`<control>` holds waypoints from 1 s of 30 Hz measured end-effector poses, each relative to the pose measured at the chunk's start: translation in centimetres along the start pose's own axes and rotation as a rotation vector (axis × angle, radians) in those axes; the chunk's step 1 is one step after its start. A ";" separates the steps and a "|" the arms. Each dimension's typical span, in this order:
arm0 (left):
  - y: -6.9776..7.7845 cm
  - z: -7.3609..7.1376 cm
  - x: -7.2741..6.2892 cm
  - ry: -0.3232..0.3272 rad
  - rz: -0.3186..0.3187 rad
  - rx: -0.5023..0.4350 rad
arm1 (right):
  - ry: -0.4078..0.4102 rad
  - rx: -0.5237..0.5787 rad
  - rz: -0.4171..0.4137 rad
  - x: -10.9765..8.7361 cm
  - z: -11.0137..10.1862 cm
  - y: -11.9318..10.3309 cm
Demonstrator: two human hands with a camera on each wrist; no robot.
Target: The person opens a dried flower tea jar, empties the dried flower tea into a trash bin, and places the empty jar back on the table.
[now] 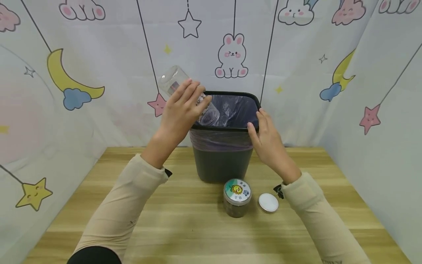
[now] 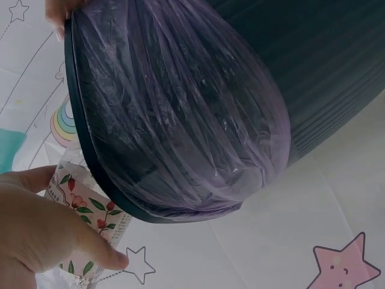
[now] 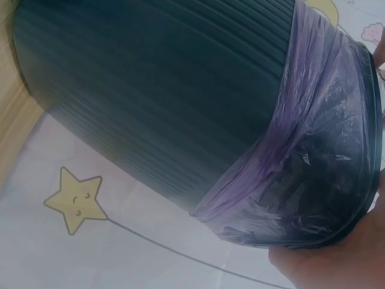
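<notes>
My left hand [image 1: 182, 110] grips a clear plastic jar [image 1: 172, 76] and holds it tilted, its open mouth pointing down into the trash bin [image 1: 221, 165]. In the left wrist view, a floral label [image 2: 99, 208] shows on the jar between my thumb and fingers. At the bin's right corner, my right hand [image 1: 269, 141] holds the black rim, with the thumb on the near side. A thin purplish bag [image 2: 198, 114] lines the bin and folds down over its outside.
In front of the bin stands a lidded jar [image 1: 237, 198] with a cartoon sun on its top. A white round lid [image 1: 268, 202] lies to its right on the wooden table [image 1: 184, 234]. A patterned cloth [image 1: 125, 84] hangs close behind the bin.
</notes>
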State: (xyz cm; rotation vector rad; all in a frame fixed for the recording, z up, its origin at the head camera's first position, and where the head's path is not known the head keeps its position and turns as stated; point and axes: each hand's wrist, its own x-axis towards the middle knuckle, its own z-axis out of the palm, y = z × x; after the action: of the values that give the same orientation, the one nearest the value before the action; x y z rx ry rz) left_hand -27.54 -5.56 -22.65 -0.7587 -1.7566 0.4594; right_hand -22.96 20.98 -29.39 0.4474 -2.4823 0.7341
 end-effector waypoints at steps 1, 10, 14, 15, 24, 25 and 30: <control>0.0 0.0 -0.1 0.003 -0.003 0.001 | 0.001 0.000 -0.001 0.0 0.0 0.0; -0.1 0.0 -0.3 0.021 -0.026 0.007 | 0.014 0.005 -0.002 -0.1 0.1 0.0; -0.3 0.2 -0.6 0.043 -0.054 -0.004 | 0.032 0.009 -0.006 -0.2 0.2 0.0; -0.4 0.3 -0.8 0.050 -0.059 -0.010 | 0.038 0.011 -0.009 -0.2 0.3 0.0; -0.6 0.9 -1.3 0.154 -0.134 -0.036 | 0.078 0.026 -0.010 -0.5 0.8 0.1; -0.7 0.9 -1.3 0.169 -0.148 -0.038 | 0.081 0.030 -0.010 -0.5 0.8 0.1; -0.9 0.6 -1.4 0.170 -0.236 -0.080 | 0.094 0.053 -0.015 -0.4 0.9 0.1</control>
State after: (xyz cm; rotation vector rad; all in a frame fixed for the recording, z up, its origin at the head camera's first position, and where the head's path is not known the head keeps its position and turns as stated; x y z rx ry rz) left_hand -28.08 -7.14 -23.18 -0.6174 -1.6857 0.1621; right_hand -23.03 20.63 -30.28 0.4403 -2.3742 0.7977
